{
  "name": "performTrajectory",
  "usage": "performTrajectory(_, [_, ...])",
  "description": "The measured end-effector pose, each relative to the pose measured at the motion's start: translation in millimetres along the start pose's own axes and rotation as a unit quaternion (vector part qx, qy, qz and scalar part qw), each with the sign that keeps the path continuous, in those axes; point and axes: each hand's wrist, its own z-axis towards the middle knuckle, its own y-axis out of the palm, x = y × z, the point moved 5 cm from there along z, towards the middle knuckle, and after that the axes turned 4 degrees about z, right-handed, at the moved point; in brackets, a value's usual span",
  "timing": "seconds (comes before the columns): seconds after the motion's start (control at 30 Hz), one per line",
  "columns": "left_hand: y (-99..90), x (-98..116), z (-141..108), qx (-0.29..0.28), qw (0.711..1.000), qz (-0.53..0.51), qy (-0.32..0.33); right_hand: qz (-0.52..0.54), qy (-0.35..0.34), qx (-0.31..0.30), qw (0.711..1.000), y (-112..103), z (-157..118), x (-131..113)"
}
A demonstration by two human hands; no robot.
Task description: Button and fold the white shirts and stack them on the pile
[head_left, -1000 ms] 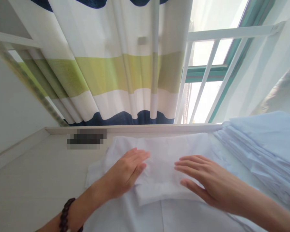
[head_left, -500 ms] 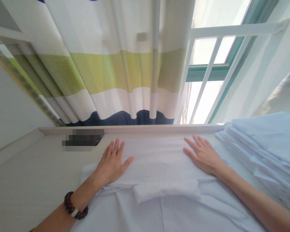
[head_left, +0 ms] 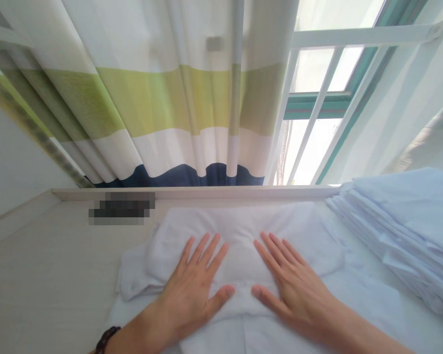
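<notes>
A white shirt [head_left: 239,223] lies partly folded on the pale surface in front of me, with a buttoned cuff [head_left: 135,285] showing at its left side. Flat on the cloth rests my left hand [head_left: 195,285], fingers spread, a dark bead bracelet at its wrist. My right hand [head_left: 288,280] also presses on the shirt with fingers apart, its thumb close to the left thumb. Neither hand grips anything. Cloth beneath the palms is hidden.
On the right sits a stack of folded white shirts [head_left: 402,231]. A blurred dark object [head_left: 121,204] lies at the back left, near the raised board edge [head_left: 221,192]. Beyond it hang a striped curtain [head_left: 192,98] and a white railing [head_left: 354,37] before a window.
Both hands have come inward and closer to me across the shirt. The shirt's far part now looks rounder and more bunched, and its collar is covered. The view has shifted slightly.
</notes>
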Motion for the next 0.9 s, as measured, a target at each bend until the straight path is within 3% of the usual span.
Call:
performTrajectory(0.17, [8.9, -2, -6, -0.001, 0.999, -0.010, 0.035, 0.044, -0.020, -0.013, 0.999, 11, -9, -1])
performTrajectory(0.33, [-16.5, 3, -6, 0.121, 0.990, -0.065, 0.035, 0.089, -0.034, 0.036, 0.995, -10, -11, -1])
performTrajectory(0.43, [-28.5, 11, -8, 0.155, 0.976, -0.145, 0.041, 0.142, -0.047, 0.004, 0.989, -29, -13, -3])
performTrajectory(0.57, [-23.8, 12, -4, 0.050, 0.967, -0.248, 0.035, 0.203, -0.039, -0.103, 0.973, -43, -15, 5])
performTrajectory(0.67, [-18.8, 7, -1, -0.032, 0.952, -0.300, 0.048, 0.261, -0.028, -0.166, 0.951, -43, -18, 13])
performTrajectory(0.9, [-18.3, 0, 3, -0.124, 0.926, -0.356, 0.016, 0.310, 0.017, -0.188, 0.932, -28, -21, 23])
